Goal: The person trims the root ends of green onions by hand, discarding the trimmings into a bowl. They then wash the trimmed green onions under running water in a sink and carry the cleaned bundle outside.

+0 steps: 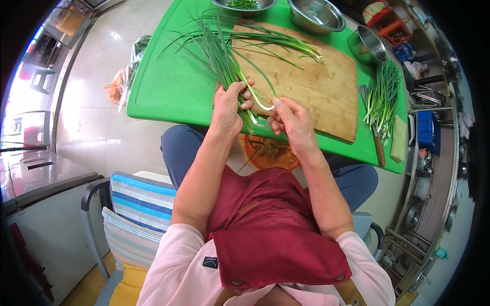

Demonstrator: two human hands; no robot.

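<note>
My left hand (231, 103) is closed around a bunch of green onions (222, 57), roots towards me, above the near left edge of a wooden cutting board (325, 91). Between the thumb and fingers of my right hand (289, 118) is the white end of one bent stalk. More green onions (283, 41) lie across the back of the board. At the right of the green table (172, 88), another pile of green onions (383, 91) rests over a knife with a wooden handle (379, 151), beside a rolled pale green cloth (399, 139).
A steel bowl of chopped greens (245, 5), another steel bowl (317, 15) and a deep steel pot (367, 45) stand along the table's far side. Below the near edge, between my knees, is an orange basin (270, 153) with scraps. Plastic bags (128, 76) sit on the floor at left.
</note>
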